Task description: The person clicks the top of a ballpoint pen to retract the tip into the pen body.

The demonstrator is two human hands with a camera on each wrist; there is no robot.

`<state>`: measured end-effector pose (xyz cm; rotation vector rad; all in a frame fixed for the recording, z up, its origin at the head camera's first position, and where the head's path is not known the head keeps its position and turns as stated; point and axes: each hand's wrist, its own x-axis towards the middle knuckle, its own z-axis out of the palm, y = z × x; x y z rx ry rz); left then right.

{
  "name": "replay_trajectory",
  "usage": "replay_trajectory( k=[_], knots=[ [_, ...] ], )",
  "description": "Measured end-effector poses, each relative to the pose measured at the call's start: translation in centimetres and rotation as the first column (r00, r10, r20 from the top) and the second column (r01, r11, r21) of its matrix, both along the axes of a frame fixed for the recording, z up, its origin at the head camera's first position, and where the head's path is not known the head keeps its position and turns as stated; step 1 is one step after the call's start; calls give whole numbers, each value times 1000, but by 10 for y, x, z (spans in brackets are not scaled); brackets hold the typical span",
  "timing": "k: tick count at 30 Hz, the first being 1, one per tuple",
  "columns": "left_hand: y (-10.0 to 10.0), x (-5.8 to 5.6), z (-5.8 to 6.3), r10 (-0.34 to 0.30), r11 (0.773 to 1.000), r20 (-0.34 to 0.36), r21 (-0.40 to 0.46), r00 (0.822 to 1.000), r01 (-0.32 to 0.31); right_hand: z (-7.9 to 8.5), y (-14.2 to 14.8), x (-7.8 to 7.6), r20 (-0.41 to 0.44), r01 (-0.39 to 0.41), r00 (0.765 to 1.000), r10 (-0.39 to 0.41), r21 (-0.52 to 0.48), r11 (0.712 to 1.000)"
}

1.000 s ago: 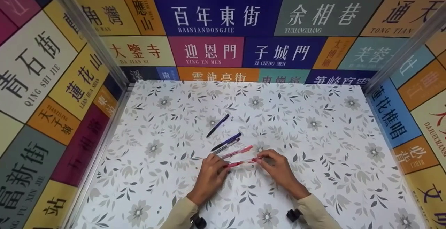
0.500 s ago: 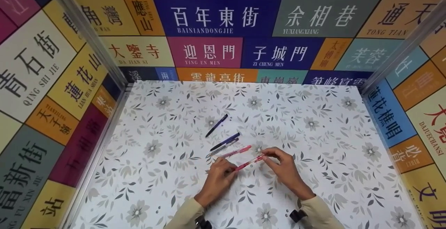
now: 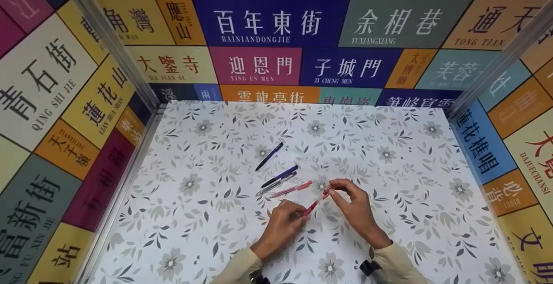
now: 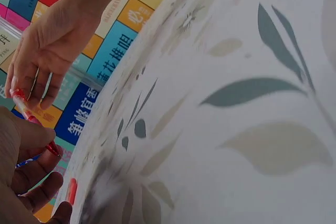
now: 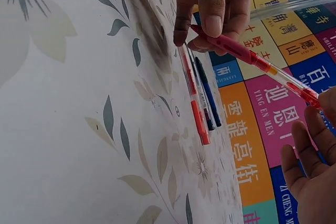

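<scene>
A red pen with a clear barrel is held above the table between both hands, slanting up to the right in the head view. My left hand pinches its red grip near the tip; that grip shows plainly in the right wrist view. The other end is pinched by the thumb and forefinger of my right hand. In the left wrist view, the left hand partly covers the pen, and the right hand is beyond it.
Beyond the hands lie a second red pen, a clear pen with a dark end, and a blue pen. Farther back is another blue pen. The flower-patterned table is bordered by panels with lettering.
Both hands have moved to the right with the red pen between them. The pen now slants more steeply, its right end higher in the view. The pens on the table stay put.
</scene>
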<state>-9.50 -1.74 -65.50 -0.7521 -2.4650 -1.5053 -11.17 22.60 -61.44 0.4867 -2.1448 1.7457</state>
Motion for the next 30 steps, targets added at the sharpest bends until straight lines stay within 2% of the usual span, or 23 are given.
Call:
replay_trajectory(
  k=[3,5,8,12,15,20,22,28,30],
  knots=[
    [5,3,2,-22,999,46,26,999,20,1,0,0,-18,4,1000,-4,5,1000],
    [7,6,4,-33,998,105,47,994,28,1,0,0,-23,1,1000,-1,6,1000],
    [11,9,8,-56,995,226,92,973,35,4,0,0,-7,-34,999,34,-4,999],
    [15,11,11,-102,984,392,172,914,35,10,0,1,29,-101,994,101,-11,995],
    [18,13,14,-129,975,476,219,870,25,14,-2,2,58,-148,987,149,-22,989],
    [23,15,19,-175,964,528,263,831,36,18,-5,1,110,-200,973,204,-48,979],
    [24,15,21,-207,955,549,293,810,46,19,-5,1,128,-211,968,216,-52,976],
    [25,17,26,-304,917,622,397,722,43,24,-5,2,176,-233,954,242,-72,970],
    [26,17,28,-327,904,650,426,686,27,25,-4,2,196,-236,948,250,-92,967]
  ],
)
